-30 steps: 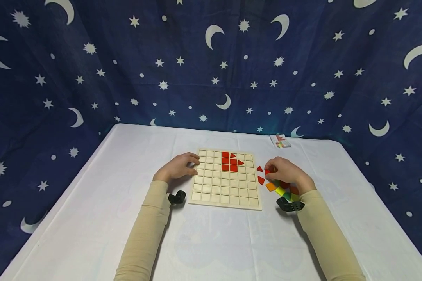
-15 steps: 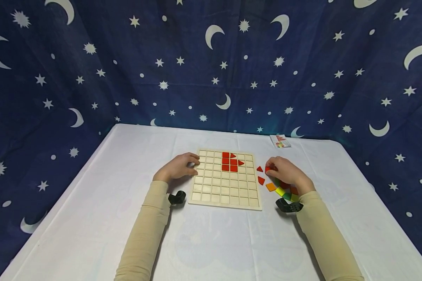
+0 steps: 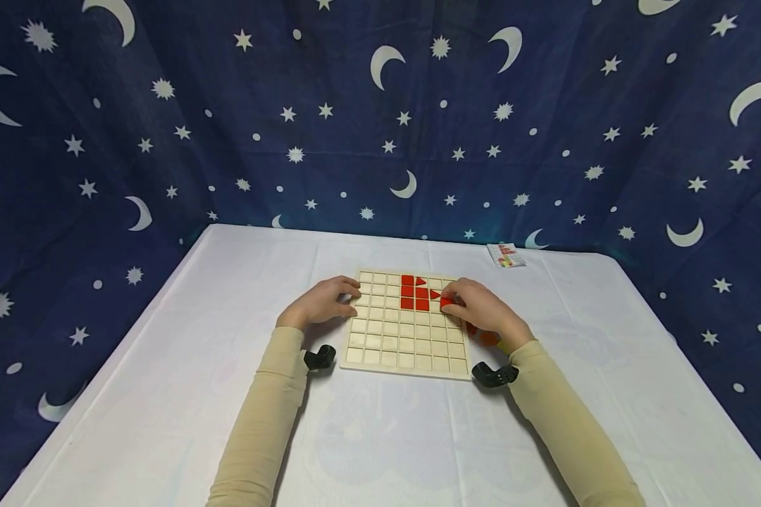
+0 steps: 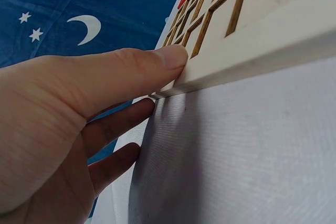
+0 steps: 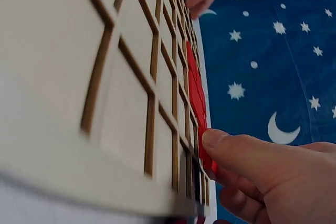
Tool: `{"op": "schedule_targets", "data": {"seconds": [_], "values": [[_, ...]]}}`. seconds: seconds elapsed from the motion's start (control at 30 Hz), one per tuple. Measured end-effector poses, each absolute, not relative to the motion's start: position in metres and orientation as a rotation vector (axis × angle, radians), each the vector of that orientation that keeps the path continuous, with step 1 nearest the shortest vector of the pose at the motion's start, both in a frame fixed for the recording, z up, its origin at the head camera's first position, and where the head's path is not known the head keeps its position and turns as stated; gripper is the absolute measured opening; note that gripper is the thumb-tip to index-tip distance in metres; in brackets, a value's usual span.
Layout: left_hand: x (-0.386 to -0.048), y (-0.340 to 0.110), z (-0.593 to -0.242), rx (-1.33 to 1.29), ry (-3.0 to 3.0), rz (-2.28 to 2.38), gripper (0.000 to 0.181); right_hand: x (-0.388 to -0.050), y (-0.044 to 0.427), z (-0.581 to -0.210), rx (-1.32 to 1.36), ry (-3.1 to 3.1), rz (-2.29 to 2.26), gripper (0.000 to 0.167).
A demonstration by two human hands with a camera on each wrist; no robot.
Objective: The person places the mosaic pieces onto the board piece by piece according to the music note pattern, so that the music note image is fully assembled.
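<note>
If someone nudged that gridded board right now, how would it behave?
The gridded board looks stiff, with straight edges, so it probably wouldn't bend. Lying flat on the white cloth, it would likely slide rather than tip, though the left hand touching its edge may steady it.

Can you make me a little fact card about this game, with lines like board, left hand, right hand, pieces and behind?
Board: pale wooden grid board on a white table
Left hand: the left hand rests its thumb on the board's edge
Right hand: the right hand pinches a red piece over the board
Pieces on board: red squares and red triangles
Beside board: orange piece, partly hidden
Far side: small picture card
Behind: dark blue cloth with moons and stars
</note>
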State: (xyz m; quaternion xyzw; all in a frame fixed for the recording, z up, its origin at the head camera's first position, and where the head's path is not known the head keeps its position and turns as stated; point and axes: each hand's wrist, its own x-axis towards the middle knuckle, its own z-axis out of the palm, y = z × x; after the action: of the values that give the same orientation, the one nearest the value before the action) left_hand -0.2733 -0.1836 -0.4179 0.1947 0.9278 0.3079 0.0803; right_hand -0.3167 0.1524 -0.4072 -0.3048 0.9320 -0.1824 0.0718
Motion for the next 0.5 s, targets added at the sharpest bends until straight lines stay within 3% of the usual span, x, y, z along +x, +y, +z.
{"op": "schedule_targets", "data": {"seconds": [0.17, 0.5], "values": [[-0.2736, -0.1831, -0.4182, 0.576, 2.780, 0.915, 0.042, -0.3165, 0.1435, -0.4073, -0.979, 2.815, -0.531, 0.033], [-0.2718, -0.1826, -0.4161, 0.576, 2.787, 0.907, 0.042, -0.3164, 0.1423, -0.4086, -0.983, 2.819, -0.492, 0.027]]}}
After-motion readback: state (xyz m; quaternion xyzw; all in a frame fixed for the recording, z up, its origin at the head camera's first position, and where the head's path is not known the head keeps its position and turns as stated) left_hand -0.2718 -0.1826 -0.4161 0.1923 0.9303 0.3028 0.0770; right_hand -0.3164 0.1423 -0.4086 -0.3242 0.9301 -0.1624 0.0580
